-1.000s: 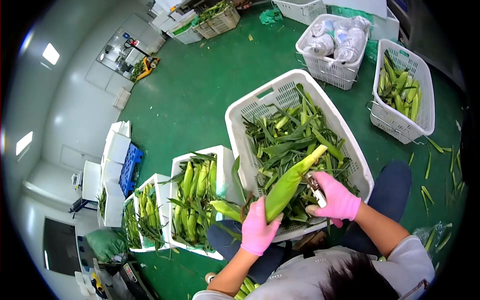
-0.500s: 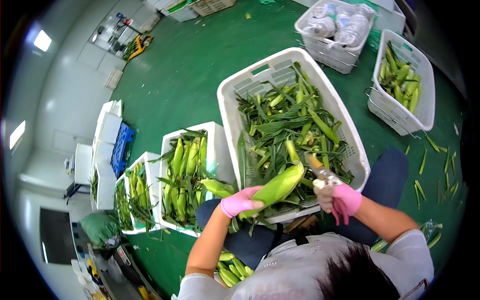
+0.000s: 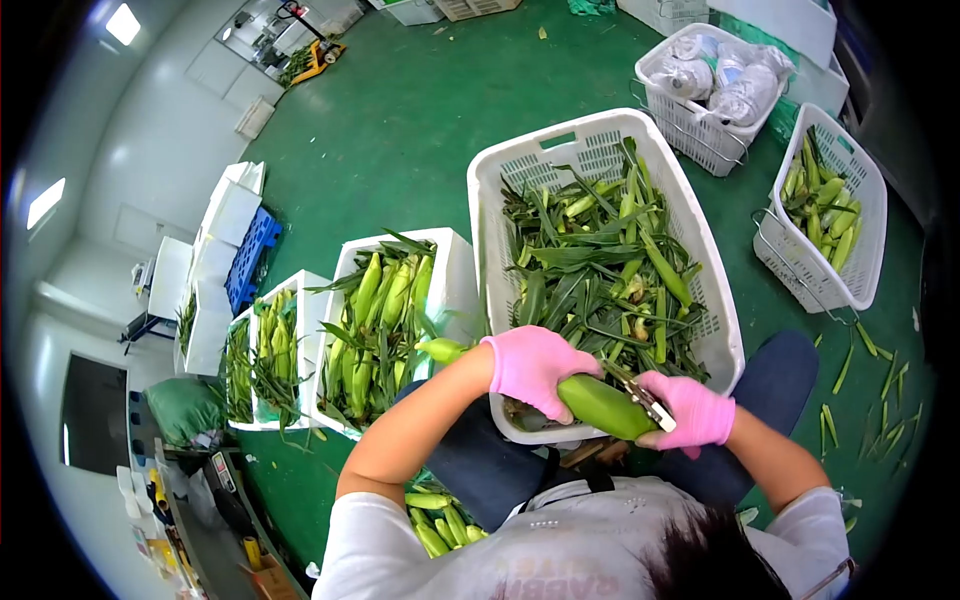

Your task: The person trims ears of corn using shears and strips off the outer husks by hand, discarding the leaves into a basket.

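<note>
My left hand (image 3: 540, 368), in a pink glove, is closed around one end of a green ear of corn (image 3: 603, 407) still in its husk. My right hand (image 3: 688, 410), also gloved in pink, is closed on a knife (image 3: 640, 392). The knife's blade lies against the right end of the ear; my fingers hide most of its handle. Both hands are over the near edge of a large white basket (image 3: 725, 330), which holds a heap of cut leaves and husks (image 3: 590, 260).
Left of the basket, a white foam box (image 3: 455, 290) holds husked-in corn ears. Another box (image 3: 310, 290) of corn stands beyond it. More ears (image 3: 440, 520) lie by my left leg. At right are a basket of green trimmings (image 3: 865, 250) and a basket of wrapped bottles (image 3: 700, 140). Scraps litter the green floor.
The ear has turned, its stalk end swinging from up-right to down-right. My left hand has moved over its upper end, and the knife has come from apart to against the ear.
</note>
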`<state>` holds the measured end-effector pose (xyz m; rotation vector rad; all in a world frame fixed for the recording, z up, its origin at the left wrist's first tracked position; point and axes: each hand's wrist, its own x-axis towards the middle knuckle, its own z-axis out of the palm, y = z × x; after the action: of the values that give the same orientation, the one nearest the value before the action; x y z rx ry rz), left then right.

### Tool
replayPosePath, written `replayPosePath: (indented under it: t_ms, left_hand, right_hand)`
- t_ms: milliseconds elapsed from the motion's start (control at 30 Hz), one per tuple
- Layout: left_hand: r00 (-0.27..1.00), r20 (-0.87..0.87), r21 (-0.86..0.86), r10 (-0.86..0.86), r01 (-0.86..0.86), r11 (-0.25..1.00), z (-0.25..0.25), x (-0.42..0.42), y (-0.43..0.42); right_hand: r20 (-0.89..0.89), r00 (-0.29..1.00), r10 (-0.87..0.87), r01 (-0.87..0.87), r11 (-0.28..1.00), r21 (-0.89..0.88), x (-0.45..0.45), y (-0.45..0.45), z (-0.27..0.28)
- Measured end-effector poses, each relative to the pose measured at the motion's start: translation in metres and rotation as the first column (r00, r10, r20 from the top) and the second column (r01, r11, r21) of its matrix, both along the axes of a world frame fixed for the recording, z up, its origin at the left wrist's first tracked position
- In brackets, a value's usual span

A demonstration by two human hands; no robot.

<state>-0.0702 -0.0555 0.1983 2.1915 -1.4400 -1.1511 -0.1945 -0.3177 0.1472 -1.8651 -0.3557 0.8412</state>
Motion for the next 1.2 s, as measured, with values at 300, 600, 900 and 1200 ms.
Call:
replayPosePath:
  t_ms: [300,600,900,1200]
  left_hand:
    - [0.700,-0.443,-0.037,0.561,-0.639,0.768,-0.020,-0.088,-0.017]
    - [0.029,-0.965,-0.009,0.262,-0.997,0.079,-0.096,-0.095,-0.041]
    - [-0.061,-0.955,0.038,0.291,-0.996,-0.082,-0.081,-0.083,0.025]
    - [0.513,-0.315,-0.345,0.799,-0.846,0.407,-0.051,-0.107,0.021]
  right_hand:
    - [-0.531,0.627,-0.570,0.779,0.436,0.451,-0.074,-0.006,-0.043]
    - [0.075,0.776,-0.626,0.584,0.758,0.291,-0.051,0.035,-0.048]
    - [0.697,0.667,-0.264,0.666,0.630,-0.399,0.009,0.014,-0.034]
    - [0.180,0.950,-0.256,0.238,0.964,0.115,0.009,0.029,-0.020]
